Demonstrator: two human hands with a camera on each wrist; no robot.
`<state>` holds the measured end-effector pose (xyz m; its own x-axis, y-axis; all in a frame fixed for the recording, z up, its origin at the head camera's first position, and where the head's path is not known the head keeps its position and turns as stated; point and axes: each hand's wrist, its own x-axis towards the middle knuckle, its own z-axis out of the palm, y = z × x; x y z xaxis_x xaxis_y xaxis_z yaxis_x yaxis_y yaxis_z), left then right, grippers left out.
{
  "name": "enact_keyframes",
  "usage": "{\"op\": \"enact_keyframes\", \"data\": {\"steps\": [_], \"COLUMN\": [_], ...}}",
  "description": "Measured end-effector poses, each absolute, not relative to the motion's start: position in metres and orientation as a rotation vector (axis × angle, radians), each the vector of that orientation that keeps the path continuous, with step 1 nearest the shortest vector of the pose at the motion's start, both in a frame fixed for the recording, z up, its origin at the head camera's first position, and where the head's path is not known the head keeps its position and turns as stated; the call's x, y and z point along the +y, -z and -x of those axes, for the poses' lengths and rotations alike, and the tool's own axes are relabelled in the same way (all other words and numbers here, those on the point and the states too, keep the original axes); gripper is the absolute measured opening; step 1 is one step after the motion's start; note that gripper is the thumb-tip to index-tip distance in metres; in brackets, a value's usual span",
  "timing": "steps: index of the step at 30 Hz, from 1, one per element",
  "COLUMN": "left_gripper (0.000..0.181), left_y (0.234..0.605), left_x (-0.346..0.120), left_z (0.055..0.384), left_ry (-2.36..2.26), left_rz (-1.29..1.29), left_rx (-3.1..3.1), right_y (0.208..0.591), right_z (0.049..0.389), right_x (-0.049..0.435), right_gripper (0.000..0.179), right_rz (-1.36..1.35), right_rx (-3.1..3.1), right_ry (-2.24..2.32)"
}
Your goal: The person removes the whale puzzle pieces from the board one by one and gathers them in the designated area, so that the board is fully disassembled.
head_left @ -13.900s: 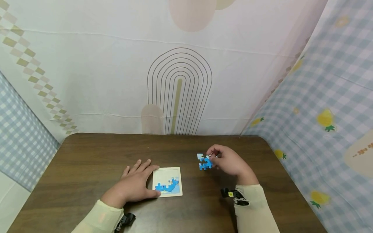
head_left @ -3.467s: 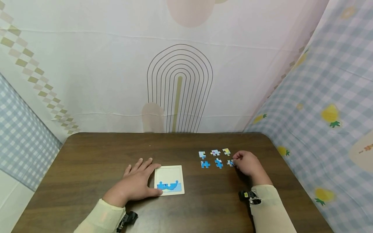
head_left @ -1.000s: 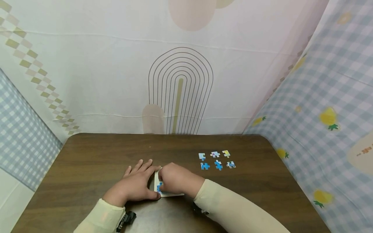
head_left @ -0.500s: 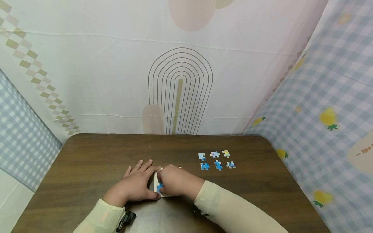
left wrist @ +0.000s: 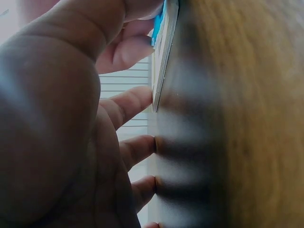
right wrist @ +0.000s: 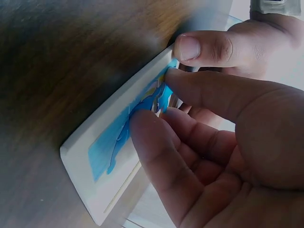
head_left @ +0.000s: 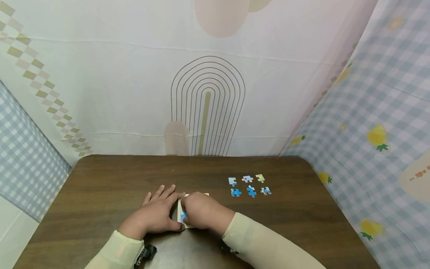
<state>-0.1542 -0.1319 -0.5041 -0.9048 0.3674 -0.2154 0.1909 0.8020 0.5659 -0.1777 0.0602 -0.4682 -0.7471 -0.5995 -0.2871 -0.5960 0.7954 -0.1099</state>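
A small square puzzle board [head_left: 179,210] lies on the table, its pale rim and blue whale picture plain in the right wrist view. My left hand [head_left: 152,213] rests with spread, nearly straight fingers at the board's left side; its thumb presses the near corner. Over the board, my right hand [head_left: 202,211] has its fingers curled and covers most of it in the head view. Between right thumb and fingers I see a blue puzzle piece [right wrist: 165,97], pinched and tilted up at the left part of the picture. The tail part [right wrist: 113,166] lies in the board.
Several loose puzzle pieces [head_left: 251,191] lie apart in two rows to the right on the brown wooden table [head_left: 302,209]. A pale patterned cloth [head_left: 134,93] hangs behind the table, and a checked cloth [head_left: 352,179] stands along its right side.
Earlier my right hand set pieces down in rows on the right; it has since come back to the board. In the last second it barely moves, and my left hand stays put.
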Motion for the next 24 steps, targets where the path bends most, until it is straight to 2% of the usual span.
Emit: {"op": "enact_keyframes", "data": {"steps": [14,24], "left_gripper": [0.105,0.104], "left_y": [0.505,0.505], "left_x": [-0.132,-0.134], "left_z": [0.153,0.154], "left_ry": [-0.792,-0.803], "left_rz": [-0.429,-0.418], "left_rx": [2.677,2.658], "right_y": [0.473,0.478], "right_z": [0.174,0.179], "right_x": [0.068,0.087], "right_gripper": [0.025,0.012], "right_rz": [0.881,0.998], "right_rx": [2.707,2.605], "right_ry": [0.22,0.621]}}
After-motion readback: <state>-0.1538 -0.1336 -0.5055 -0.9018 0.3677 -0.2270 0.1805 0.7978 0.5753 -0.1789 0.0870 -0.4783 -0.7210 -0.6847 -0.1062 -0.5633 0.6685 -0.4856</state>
